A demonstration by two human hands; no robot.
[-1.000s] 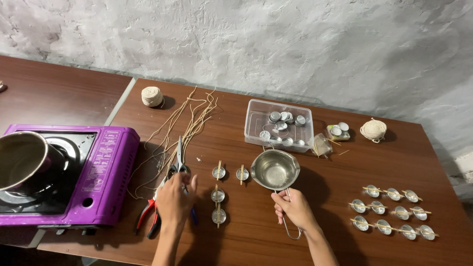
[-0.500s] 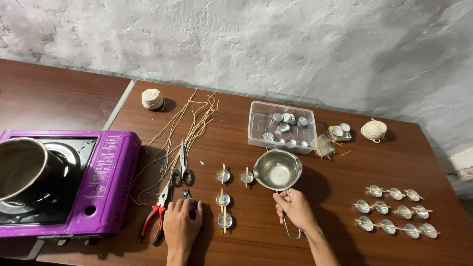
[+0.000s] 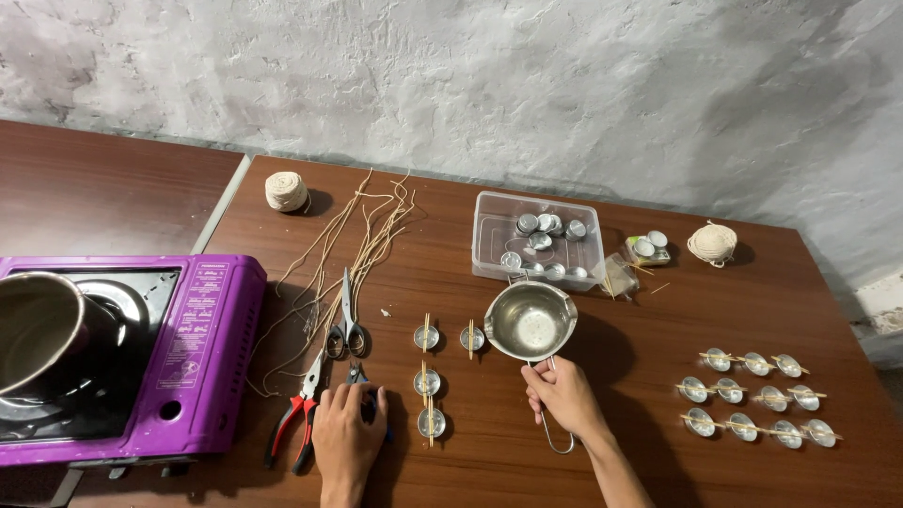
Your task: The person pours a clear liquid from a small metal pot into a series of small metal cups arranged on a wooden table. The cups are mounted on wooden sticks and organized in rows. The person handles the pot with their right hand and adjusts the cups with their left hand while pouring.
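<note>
My right hand (image 3: 567,395) grips the wire handle of a small steel pot (image 3: 530,322) that stands on the brown table (image 3: 527,470). My left hand (image 3: 346,435) lies palm down over a blue-handled tool (image 3: 359,374), fingers closed over its handles, and only the tool's tip shows. Between my hands stand small metal cups (image 3: 427,382), each with a thin stick across its rim. Red-handled pliers (image 3: 293,419) lie just left of my left hand, with scissors (image 3: 346,325) beyond them.
A purple camping stove (image 3: 207,357) carrying a steel pot (image 3: 38,329) fills the left. Loose wick strands (image 3: 362,240), two twine balls (image 3: 286,191) (image 3: 712,243) and a clear box of cups (image 3: 536,246) lie farther back. Several stick-topped cups (image 3: 752,395) sit at right.
My left hand has drawn back from the scissors toward the near edge and now covers the blue-handled tool. My right hand has stayed on the pot handle.
</note>
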